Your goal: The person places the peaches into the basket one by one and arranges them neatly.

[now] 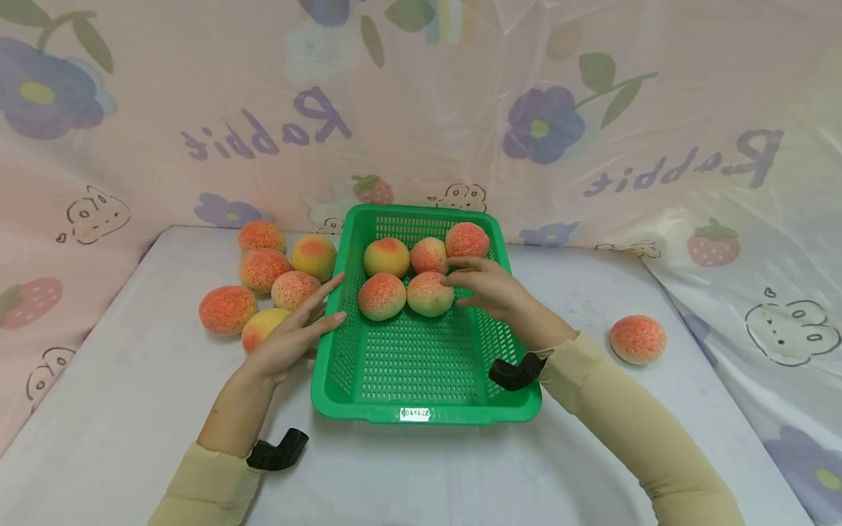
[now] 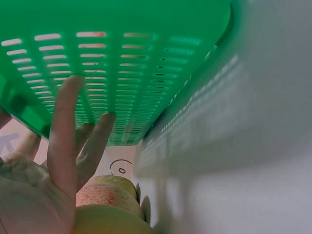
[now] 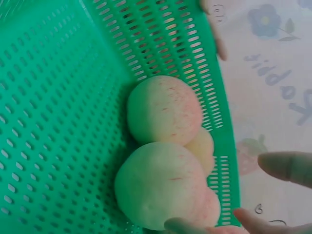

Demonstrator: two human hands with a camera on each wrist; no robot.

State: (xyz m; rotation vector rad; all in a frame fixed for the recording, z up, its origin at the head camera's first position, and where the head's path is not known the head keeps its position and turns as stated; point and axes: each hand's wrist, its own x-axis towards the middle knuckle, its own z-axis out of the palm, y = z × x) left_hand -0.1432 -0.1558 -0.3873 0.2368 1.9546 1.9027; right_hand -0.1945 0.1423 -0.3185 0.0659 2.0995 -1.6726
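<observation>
Several red-and-yellow peaches sit in the far half of a green perforated plastic basket (image 1: 421,365). My left hand (image 1: 289,343) is at the basket's left side, its fingers extended along the wall and over the rim. In the left wrist view the left hand's fingers (image 2: 63,136) lie close to the slotted wall. My right hand (image 1: 490,288) reaches over the right side, with loosely bent, spread fingers above the nearer right peach (image 1: 430,294). One fingertip overlaps that peach (image 3: 161,185) in the right wrist view; I cannot tell whether it touches. Neither hand grips a peach.
Several more peaches (image 1: 263,270) are grouped left of the basket, some right beside my left hand. A single peach (image 1: 638,339) lies on the white table (image 1: 592,453) at the right. A printed cloth (image 1: 421,109) hangs behind the table.
</observation>
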